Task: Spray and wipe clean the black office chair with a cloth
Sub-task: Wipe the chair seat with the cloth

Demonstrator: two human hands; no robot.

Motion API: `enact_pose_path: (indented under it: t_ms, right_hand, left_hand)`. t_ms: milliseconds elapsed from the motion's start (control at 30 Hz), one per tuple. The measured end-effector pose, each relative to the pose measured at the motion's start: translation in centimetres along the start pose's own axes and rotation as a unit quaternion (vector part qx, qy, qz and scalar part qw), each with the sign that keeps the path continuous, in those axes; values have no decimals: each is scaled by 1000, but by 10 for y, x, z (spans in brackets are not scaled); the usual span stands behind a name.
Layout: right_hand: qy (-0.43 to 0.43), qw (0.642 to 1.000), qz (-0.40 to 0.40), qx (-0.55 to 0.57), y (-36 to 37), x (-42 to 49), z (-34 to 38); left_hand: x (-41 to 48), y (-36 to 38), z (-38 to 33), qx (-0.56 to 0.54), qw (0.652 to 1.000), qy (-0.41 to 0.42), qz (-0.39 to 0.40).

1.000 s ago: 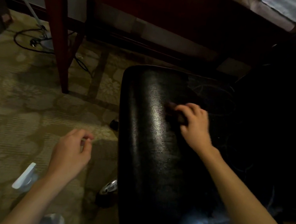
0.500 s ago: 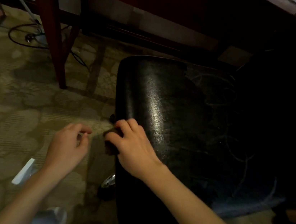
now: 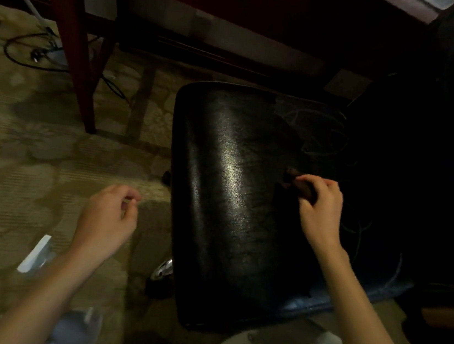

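Observation:
The black office chair's glossy seat (image 3: 231, 195) fills the middle of the view, its back lost in darkness at the right. My right hand (image 3: 320, 210) rests on the right half of the seat, fingers closed on a small dark brown cloth (image 3: 300, 185) pressed to the leather. My left hand (image 3: 105, 219) hovers over the carpet left of the seat, fingers loosely curled, thumb and forefinger nearly touching, with nothing clearly in it. No spray bottle can be identified.
A dark red wooden desk leg (image 3: 72, 44) stands on the patterned carpet at upper left, with black cables (image 3: 36, 55) behind it. A chrome chair caster (image 3: 162, 268) shows beneath the seat's left edge. A pale flat object (image 3: 36, 255) lies by my left forearm.
My right hand swept the cloth from mid-seat to the seat's left edge, then back across to the right half. The left hand stayed almost still.

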State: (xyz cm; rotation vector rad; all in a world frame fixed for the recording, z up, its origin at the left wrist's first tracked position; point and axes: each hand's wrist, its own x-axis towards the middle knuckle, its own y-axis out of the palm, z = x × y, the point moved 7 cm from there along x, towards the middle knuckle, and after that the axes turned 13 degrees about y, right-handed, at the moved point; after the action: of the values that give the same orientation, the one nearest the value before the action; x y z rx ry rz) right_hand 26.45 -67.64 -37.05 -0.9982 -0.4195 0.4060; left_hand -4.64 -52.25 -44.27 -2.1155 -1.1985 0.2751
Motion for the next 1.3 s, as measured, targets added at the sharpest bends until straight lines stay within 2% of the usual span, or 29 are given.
enact_pose_path:
  t_ms: [67,200,300,367,467,533,600,667,767,833,933,1000,1100,1200,1300]
  right_hand:
    - [-79,996,-1,37,-5,-39,37]
    - [-268,952,148,0,32,-148,89]
    - [-318,930,172,-63,49,-165,78]
    - [-280,945,161,-52,39,-142,54]
    - [-122,989,75,-39,1,-90,-16]
    - [-10,998,25,-49,-30,-62,-68]
    - [65,996,10,-65,-50,-53,-97]
    - [68,997,4,-44,-57,-60,-90]
    - [-35,999,-1,16,-50,-105,-32]
    - [-134,988,65,41,-27,-156,11]
    - [-269,952,142,3,6,-219,44]
    - [-297,940,165,-21,13,-220,33]
    - [-248,958,143,-12,-2,-184,-13]
    - [-90,993,74,-16,-38,-124,-89]
    - [21,998,23,-51,-68,-78,-145]
  left_hand:
    - [-7,2,-4,-4,1000,-2,6]
    - [-21,5,-16,-9,1000,7,22]
    - [-36,6,-20,-6,1000,8,28]
    - [-46,8,-22,1,999,15,28]
    - [-59,15,-24,6,999,24,39]
    - [-67,22,-27,-3,998,12,60]
    - [-75,28,-34,-12,998,13,67]
    - [-83,31,-47,-16,997,37,62]
    - [-96,36,-65,-32,995,71,59]
    - [-105,40,-73,-28,994,77,66]
    - [-118,47,-82,-4,994,78,82]
    - [-124,52,-86,0,993,77,94]
    - [-128,58,-91,-19,990,85,106]
    - [-127,65,-93,-11,989,86,117]
    - [-126,71,-98,12,988,86,124]
